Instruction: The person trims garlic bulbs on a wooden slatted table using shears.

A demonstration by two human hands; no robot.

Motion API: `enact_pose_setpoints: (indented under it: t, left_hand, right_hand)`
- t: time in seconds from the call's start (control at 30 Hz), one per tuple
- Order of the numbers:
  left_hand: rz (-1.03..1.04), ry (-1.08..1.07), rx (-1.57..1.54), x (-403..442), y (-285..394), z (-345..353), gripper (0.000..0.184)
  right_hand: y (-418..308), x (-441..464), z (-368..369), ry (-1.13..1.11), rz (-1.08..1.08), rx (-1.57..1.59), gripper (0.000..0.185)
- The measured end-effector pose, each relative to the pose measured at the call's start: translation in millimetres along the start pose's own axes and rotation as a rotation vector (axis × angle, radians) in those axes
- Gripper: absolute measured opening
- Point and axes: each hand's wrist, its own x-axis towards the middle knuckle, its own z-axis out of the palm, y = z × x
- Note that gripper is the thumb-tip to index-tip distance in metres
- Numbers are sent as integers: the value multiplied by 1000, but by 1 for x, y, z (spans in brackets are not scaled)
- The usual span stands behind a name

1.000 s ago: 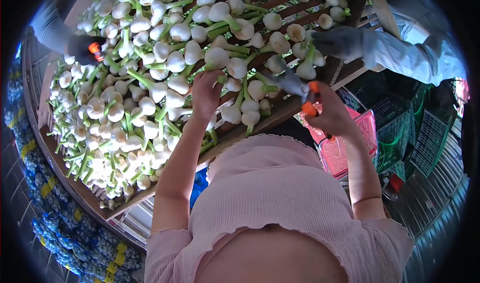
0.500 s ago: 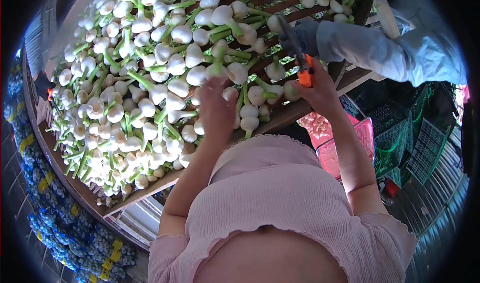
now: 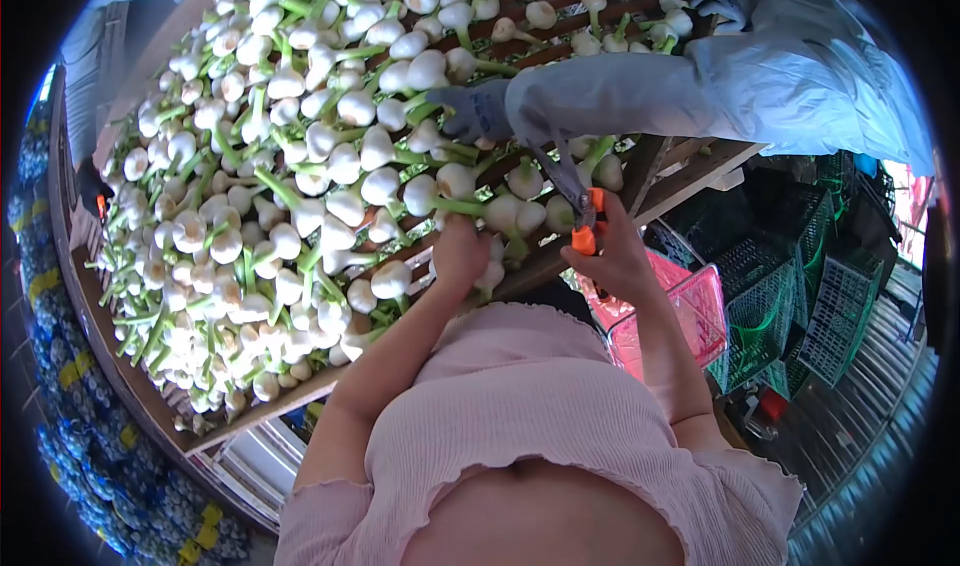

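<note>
Many garlic bulbs [image 3: 345, 206] in slatted wooden tray [image 3: 700, 176]; right hand [image 3: 618, 261] holding shears [image 3: 578, 192], left hand's [image 3: 460, 258] grip unclear.

A: State the position of each hand.
B: The left hand [image 3: 461, 254] is near centre, among garlic bulbs [image 3: 345, 171]; its fingertips are hidden. The right hand [image 3: 620, 258], at 3 o'clock, grips orange-handled shears [image 3: 597, 202]; the blades point to 11 o'clock.
A: Identify the supporting surface.
B: A slatted wooden tabletop [image 3: 690, 184]. Bulbs are densest toward 9 and 10 o'clock, sparser toward 1.
A: List adjacent items.
B: At 12 o'clock, a co-worker's gloved hand [image 3: 478, 112] among bulbs, its pale sleeve [image 3: 620, 96] extending toward 2. At 4 o'clock, a pink basket [image 3: 690, 318]; beyond it, dark green crates [image 3: 845, 316]. At 8 o'clock, blue netted sacks [image 3: 95, 456].
</note>
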Motion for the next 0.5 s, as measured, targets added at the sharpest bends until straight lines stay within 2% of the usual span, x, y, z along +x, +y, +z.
enact_pose_setpoints:
  t: [0.03,0.13,0.17,0.27,0.3,0.4,0.43,0.5]
  left_hand:
    - [-14,-60,28,4,-6,-6,32]
    - [0,-38,-825,-2,11,-60,31]
    - [59,-47,-980,-4,17,-74,36]
    - [178,-191,-1020,-7,31,-106,36]
    - [168,-262,-1015,-9,35,-117,36]
    - [183,-245,-840,-16,48,-125,38]
    - [296,-247,-707,-15,40,-120,35]
    - [256,-295,-739,-14,40,-122,32]
  right_hand:
    - [-2,-2,-3,-9,-16,30,58]
    - [4,-8,-12,-32,-87,-41,56]
    - [10,-8,-13,-44,-113,-75,59]
    - [1,-3,-17,-84,-326,-399,65]
    - [-5,1,-17,-161,-320,-438,68]
    - [-29,11,-7,-242,-246,-353,69]
    - [-22,18,1,-230,-319,-339,70]
    - [-29,26,6,-269,-373,-387,69]
